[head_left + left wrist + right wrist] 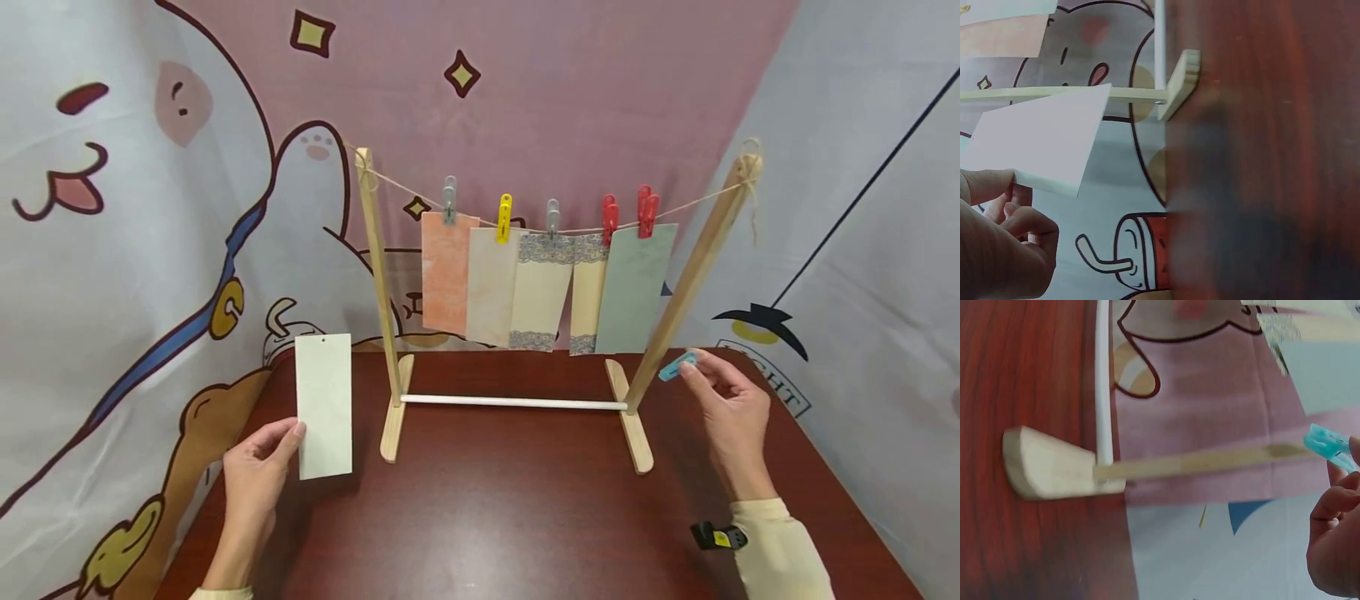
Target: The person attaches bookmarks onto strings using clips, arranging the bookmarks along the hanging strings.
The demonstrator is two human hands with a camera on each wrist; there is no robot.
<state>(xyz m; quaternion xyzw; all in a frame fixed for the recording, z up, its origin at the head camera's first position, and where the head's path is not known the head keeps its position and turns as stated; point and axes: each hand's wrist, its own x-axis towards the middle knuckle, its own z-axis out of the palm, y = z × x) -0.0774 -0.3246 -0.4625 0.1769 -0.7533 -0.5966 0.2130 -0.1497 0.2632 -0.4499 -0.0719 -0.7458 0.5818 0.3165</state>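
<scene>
My left hand pinches a pale blank paper card by its side edge, holding it upright left of the wooden stand. A small hole shows near the card's top. Thumb and fingers of my right hand pinch a light blue clothespin beside the stand's right post. Along the sagging twine hang an orange card, a cream card, two lace-bordered cards and a grey-green card. Grey, yellow and red clothespins sit on the line.
A white crossbar joins the stand's wooden feet low over the dark red-brown table. A cartoon-printed cloth hangs behind and at both sides. Twine ends dangle at the right post's top.
</scene>
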